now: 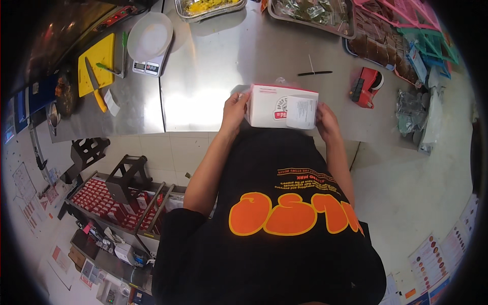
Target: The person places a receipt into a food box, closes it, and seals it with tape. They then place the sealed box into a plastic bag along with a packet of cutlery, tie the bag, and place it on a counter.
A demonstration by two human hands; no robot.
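Observation:
Between my two hands is a white box with a red top edge and a printed logo, held at the near edge of the steel worktable. A white paper label covers the right part of its front and bears print. Clear plastic shows around the box. My left hand pinches the plastic and the box's upper left corner. On the other side, the fingers of my right hand are at the right edge, partly hidden behind it.
A red tape dispenser and a black pen lie to the right. Trays of packets stand behind. At left are a kitchen scale, a yellow cutting board and a yellow-handled knife. Red boxes fill a lower shelf.

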